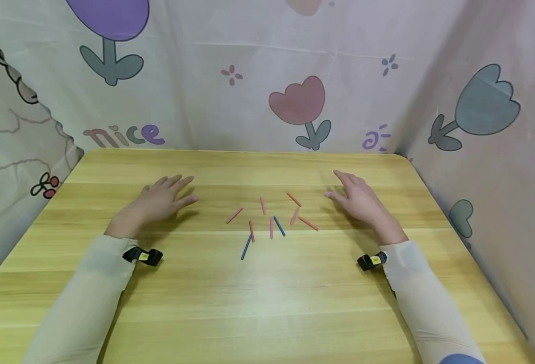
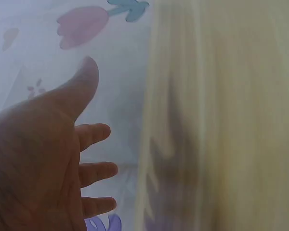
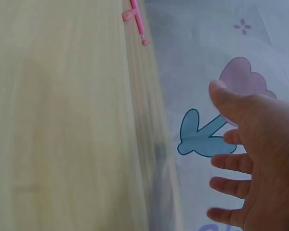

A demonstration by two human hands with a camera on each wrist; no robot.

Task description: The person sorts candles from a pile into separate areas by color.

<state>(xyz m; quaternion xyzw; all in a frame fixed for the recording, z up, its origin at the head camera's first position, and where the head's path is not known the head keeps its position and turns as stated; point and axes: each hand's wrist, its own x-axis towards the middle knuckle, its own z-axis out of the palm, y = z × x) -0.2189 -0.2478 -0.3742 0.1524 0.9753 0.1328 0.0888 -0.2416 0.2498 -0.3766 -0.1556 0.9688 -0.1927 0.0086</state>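
Short thin coloured sticks lie scattered on the wooden table in the head view. Among them are a blue stick [image 1: 246,247] at the front, another blue stick [image 1: 279,226] and an orange stick [image 1: 308,223] at the right. A pink stick [image 1: 234,215] is the leftmost, nearest my left hand [image 1: 160,202]. That hand hovers with fingers spread and holds nothing. My right hand [image 1: 358,199] is over the table right of the sticks, fingers extended, also holding nothing. In the right wrist view, a pink stick [image 3: 137,18] shows at the top.
The wooden table [image 1: 267,303] ends at the back against a curtain [image 1: 194,101] printed with flowers. More of this cloth hangs along the left and right sides. Black wrist cameras sit on the left cuff [image 1: 143,256] and right cuff [image 1: 372,260].
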